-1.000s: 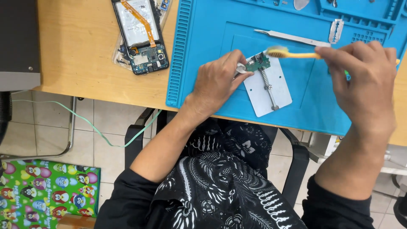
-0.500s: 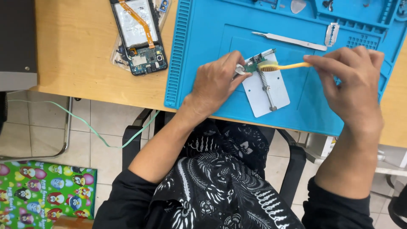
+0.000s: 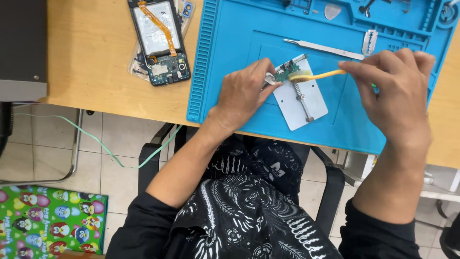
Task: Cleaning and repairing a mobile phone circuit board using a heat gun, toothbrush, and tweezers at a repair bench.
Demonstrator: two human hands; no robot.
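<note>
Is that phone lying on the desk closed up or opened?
Opened. The phone lies on the wooden desk with its back off: an orange ribbon cable and a circuit board show.

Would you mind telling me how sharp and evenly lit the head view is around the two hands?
Head view: soft, even light with only faint shadows under the left hand and right hand; the blue mat shows mild sheen, no harsh glare; the yellow brush and small circuit board are slightly soft; frame edges bend a little.
</note>
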